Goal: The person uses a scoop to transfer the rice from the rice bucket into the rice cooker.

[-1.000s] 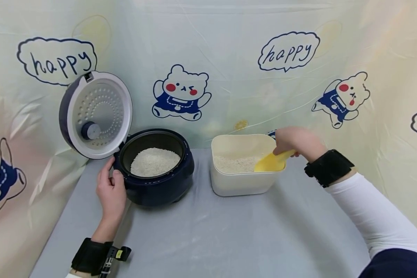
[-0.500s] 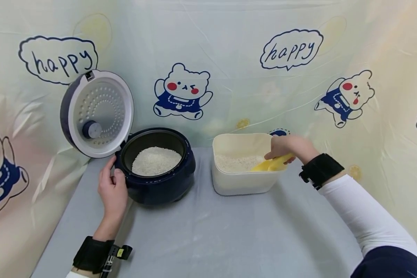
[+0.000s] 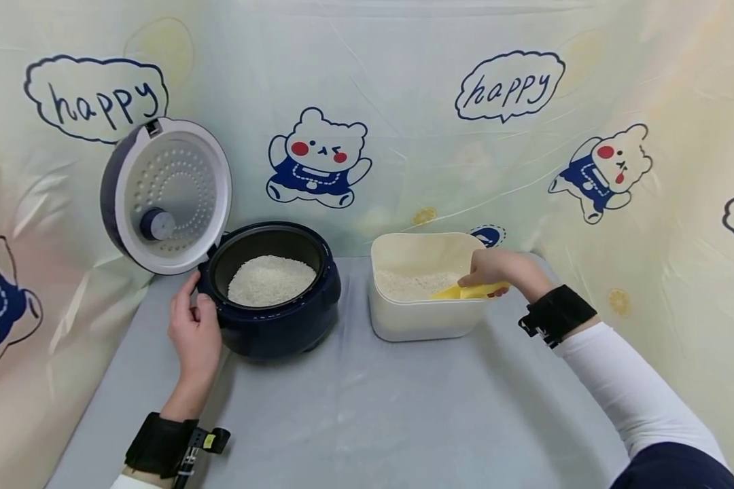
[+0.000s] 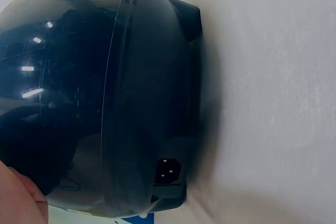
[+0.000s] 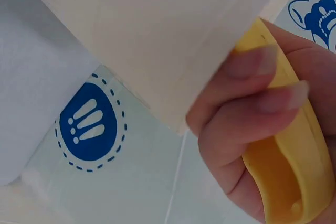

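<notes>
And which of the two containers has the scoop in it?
The cream tub: the right hand holds the yellow scoop there; the navy cooker shows only rice.

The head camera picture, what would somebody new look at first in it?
Probably the bright yellow scoop, held by the right hand, its front end inside the cream bin. Next, perhaps the dark blue cooker left of the bin, its lid wide open and white rice heaped inside. The winking bear on the backdrop behind them might come third.
</notes>
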